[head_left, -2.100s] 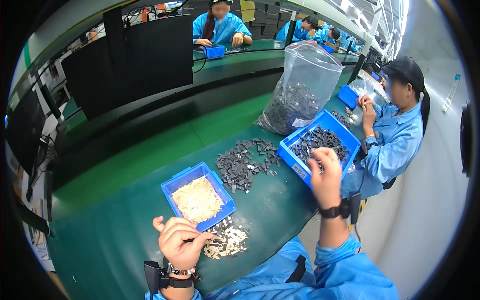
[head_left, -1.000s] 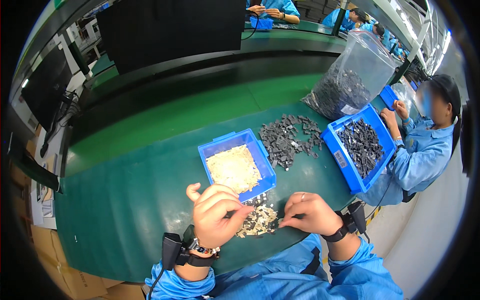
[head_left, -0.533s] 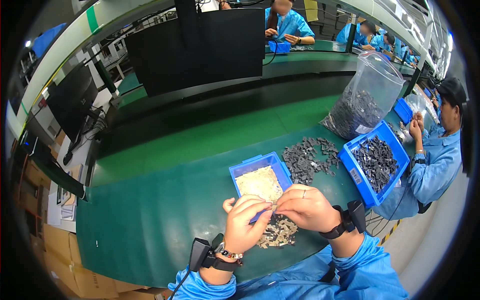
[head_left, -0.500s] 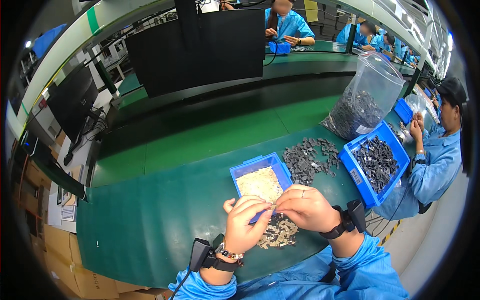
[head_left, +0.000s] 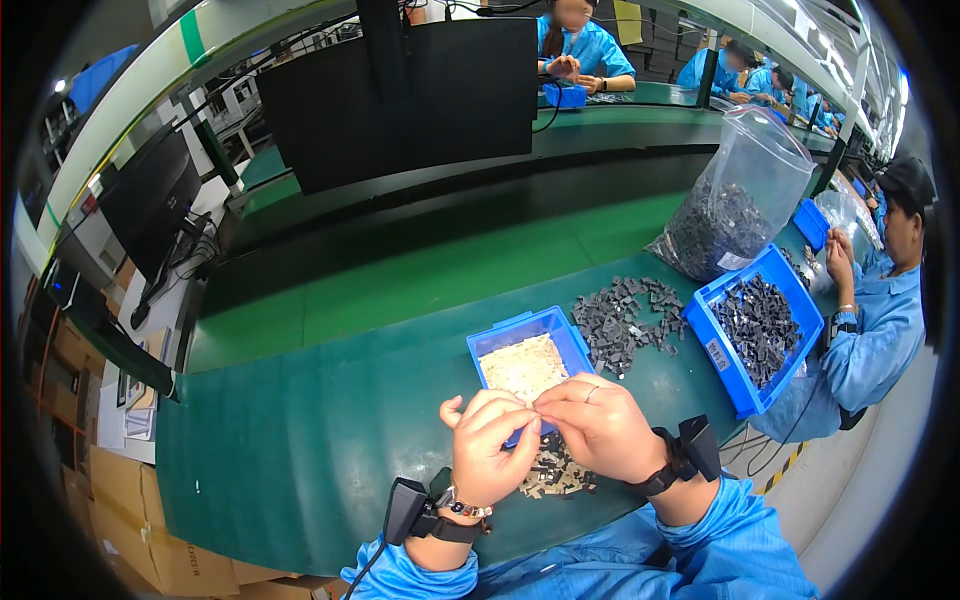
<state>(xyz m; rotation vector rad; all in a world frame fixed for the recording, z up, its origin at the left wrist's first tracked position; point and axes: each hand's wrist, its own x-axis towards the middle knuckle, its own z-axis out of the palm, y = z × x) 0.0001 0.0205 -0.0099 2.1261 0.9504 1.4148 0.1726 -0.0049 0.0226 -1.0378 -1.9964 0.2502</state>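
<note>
My left hand (head_left: 490, 445) and my right hand (head_left: 600, 420) meet fingertip to fingertip over the near edge of a small blue bin (head_left: 484, 346). Both are closed in a pinch; whatever lies between the fingers is too small and covered to make out. Pale cream pieces (head_left: 524, 366) fill that bin. Under my hands, a pile of small tan and dark flat pieces (head_left: 556, 472) is spread on the green table, partly hidden by my right hand. Just beyond the bin, to the right, lie loose dark grey pieces (head_left: 625, 320).
A larger blue bin (head_left: 740, 390) of black pieces stands at the right, behind it a clear plastic bag (head_left: 715, 225) of dark parts. A black monitor (head_left: 400, 105) hangs above the far side of the green table (head_left: 320, 440). A co-worker (head_left: 875, 310) sits at the right; others work farther back.
My fingertips have drawn closer together, and my right hand has shifted slightly left and down. The whole view has moved a little. Across the line, a co-worker's hands have changed position.
</note>
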